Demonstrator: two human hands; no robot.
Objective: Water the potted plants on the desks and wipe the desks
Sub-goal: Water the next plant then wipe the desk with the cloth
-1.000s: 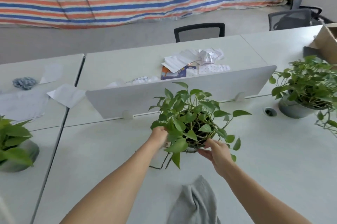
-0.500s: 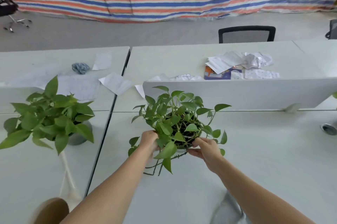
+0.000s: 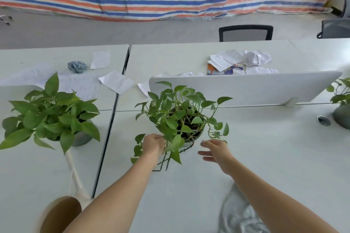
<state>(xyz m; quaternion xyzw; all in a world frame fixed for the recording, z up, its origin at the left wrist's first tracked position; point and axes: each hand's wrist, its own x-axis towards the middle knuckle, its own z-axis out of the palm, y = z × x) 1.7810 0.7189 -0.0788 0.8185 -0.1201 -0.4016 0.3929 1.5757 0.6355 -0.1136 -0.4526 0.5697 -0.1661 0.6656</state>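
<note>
A leafy potted plant point(image 3: 180, 117) stands on the white desk point(image 3: 255, 157) in front of a low divider. My left hand point(image 3: 154, 144) holds the pot's left side, partly hidden by leaves. Just right of the pot, my right hand point(image 3: 216, 150) hovers with fingers spread, off the pot. A grey cloth point(image 3: 238, 213) lies crumpled on the desk near my right forearm. A watering can with a long white spout point(image 3: 73, 172) and brown body point(image 3: 56, 213) sits at the lower left. A second potted plant point(image 3: 51, 115) stands on the left desk, and a third point(image 3: 342, 104) at the right edge.
A white divider panel point(image 3: 246, 87) runs behind the middle plant. Loose papers point(image 3: 240, 60) and a crumpled blue ball point(image 3: 77, 66) lie on the far desks. A cable hole point(image 3: 323, 120) sits near the right plant. Office chairs point(image 3: 245, 33) stand beyond the desks.
My right hand has let go of the pot and drawn away to the right with fingers spread. My left hand still holds the pot. The view has shifted slightly to the right.
</note>
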